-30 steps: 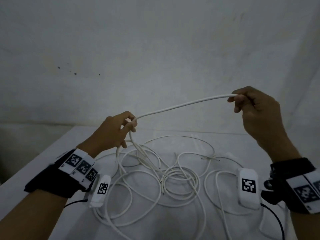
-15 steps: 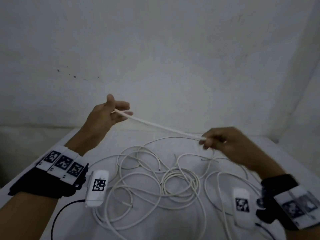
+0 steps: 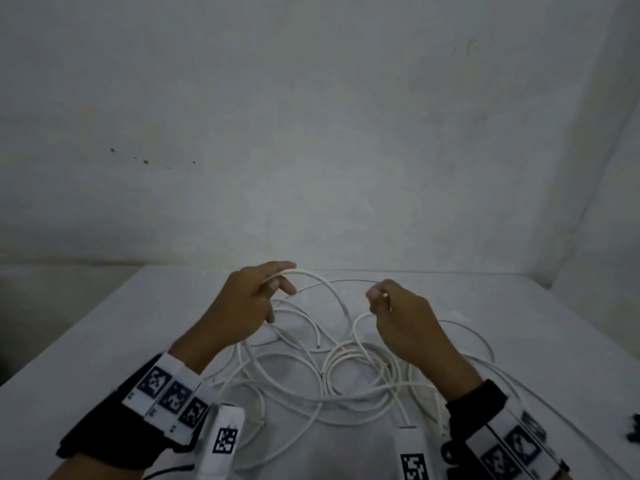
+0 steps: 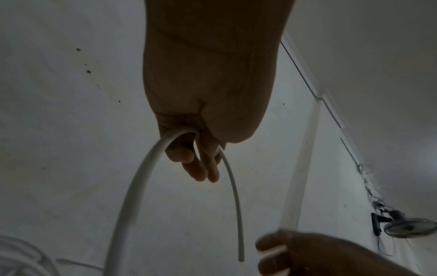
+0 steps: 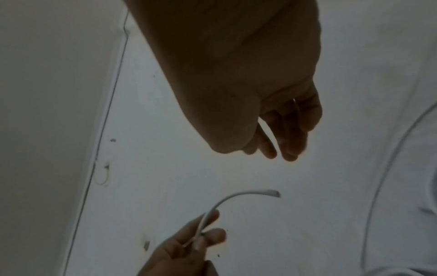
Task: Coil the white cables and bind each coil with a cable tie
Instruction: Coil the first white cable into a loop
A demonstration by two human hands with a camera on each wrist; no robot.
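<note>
Head view: the left hand has its fingers and thumb curled round a thin white round cable near its free end, which arcs away toward three o'clock and droops, ending loose in the air. The right hand sits at three o'clock of the left, fingers bunched; it seems to pinch something pale, though the picture is too dim to be sure. Beneath both, the rest of the white cables lie as a tangled heap of loops on the pale grey worktop. No cable tie is visible.

Left wrist view: the cable bends sharply through the left hand's fingers, both legs hanging down, the cut end free.

Right wrist view: the right hand's fingers are loosely curled; whether they hold anything cannot be told.

Risks, as I judge them: the springy cable may slip from the pinch and unwind; pulling slack could drag crossed loops into a knot; a dangling end could snag the heap.
</note>
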